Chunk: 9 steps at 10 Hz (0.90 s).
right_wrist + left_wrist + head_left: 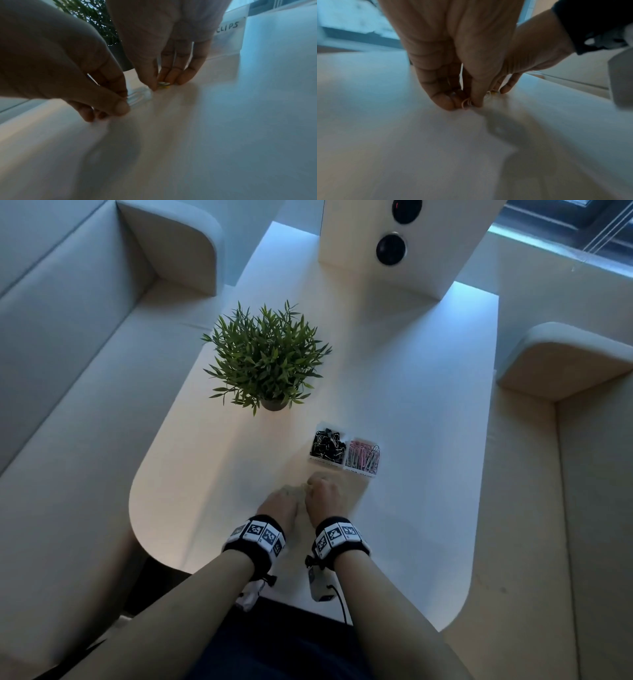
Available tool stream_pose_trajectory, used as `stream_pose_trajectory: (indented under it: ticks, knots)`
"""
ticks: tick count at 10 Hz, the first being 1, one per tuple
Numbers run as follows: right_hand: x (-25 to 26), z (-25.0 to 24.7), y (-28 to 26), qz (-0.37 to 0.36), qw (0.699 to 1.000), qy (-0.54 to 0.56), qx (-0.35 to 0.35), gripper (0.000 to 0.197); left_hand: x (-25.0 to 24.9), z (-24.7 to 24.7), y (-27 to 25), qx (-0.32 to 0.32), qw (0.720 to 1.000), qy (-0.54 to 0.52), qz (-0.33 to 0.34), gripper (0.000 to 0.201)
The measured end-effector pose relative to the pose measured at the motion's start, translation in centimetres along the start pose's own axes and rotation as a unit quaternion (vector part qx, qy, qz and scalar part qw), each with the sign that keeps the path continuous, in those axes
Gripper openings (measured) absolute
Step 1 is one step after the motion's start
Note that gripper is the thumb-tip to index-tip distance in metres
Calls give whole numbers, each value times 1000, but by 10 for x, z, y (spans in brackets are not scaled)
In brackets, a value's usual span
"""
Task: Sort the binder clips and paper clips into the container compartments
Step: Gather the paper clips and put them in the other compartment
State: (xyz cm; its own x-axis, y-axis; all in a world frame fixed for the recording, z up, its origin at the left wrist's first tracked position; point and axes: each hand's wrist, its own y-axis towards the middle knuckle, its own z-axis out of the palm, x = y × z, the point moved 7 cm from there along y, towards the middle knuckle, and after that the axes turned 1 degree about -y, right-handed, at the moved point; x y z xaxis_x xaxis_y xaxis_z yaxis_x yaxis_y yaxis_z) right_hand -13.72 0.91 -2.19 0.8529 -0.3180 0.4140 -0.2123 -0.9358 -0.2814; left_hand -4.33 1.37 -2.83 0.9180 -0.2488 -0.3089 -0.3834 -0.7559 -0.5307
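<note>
Fingertips of both hands press down on the white table (205, 474), just in front of the clear two-compartment container (343, 452). The left hand (281, 505) pinches a pale paper clip (465, 103); the right hand (323, 494) pinches a small yellow-and-silver clip (163, 84). Black binder clips (327, 445) fill the left compartment, pink and grey paper clips (363, 457) the right.

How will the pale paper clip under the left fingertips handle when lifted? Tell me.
The pale paper clip is thin looped wire, so probably very light. It lies flat on the smooth table, so it may slide before the left hand gets a grip.
</note>
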Motion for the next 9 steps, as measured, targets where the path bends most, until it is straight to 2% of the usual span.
stream_pose_trajectory:
  ticks: [1, 2, 3, 4, 5, 6, 8, 9]
  knots:
    - [-7, -3, -7, -16, 1000, -14, 20, 9, -5, 3, 0, 16, 998, 49, 41, 28]
    - [-29, -11, -17, -8, 1000, -27, 13, 9, -14, -4, -5, -15, 993, 66, 97, 28]
    - [-60, -28, -30, 33, 999, 18, -38, 15, -21, -23, -8, -52, 995, -20, 88, 19]
    - [-88, -67, -41, 100, 978, 117, -142, 15, -31, -46, 0, -90, 984, -148, 49, 22]
    - [-94, -109, -33, 114, 954, 176, -216, 20, -64, -71, 16, -124, 962, -233, 73, 25]
    - [-87, -138, -7, 102, 943, 197, -248, 18, -97, -96, 36, -163, 958, -218, 96, 24]
    - [-80, -129, 20, 97, 966, 166, -173, 12, -115, -101, 72, -103, 982, -145, 57, 27]
    - [-100, -135, 3, 110, 951, 181, -227, 15, -112, -111, 74, -132, 979, -144, 60, 28]
